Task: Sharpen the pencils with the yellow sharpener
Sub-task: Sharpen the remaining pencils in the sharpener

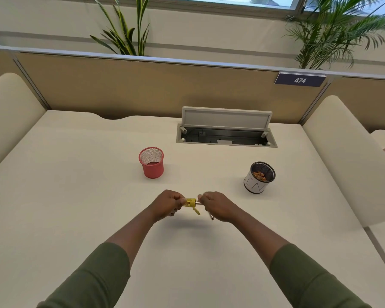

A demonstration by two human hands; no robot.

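My left hand [168, 204] grips the yellow sharpener [190, 202] above the middle of the table, and a small yellow flap hangs open under it. My right hand [217, 206] pinches a pencil [198, 203] whose tip is inside the sharpener's right end. The back end of a pencil [210, 216] pokes out below my right fingers; most of its length is hidden by the hand.
A red mesh cup [152, 163] stands behind my hands to the left. A white cup [259, 177] with a dark mesh inside holds pencil shavings at the right. An open cable hatch [226, 132] lies at the back of the white table [76, 196].
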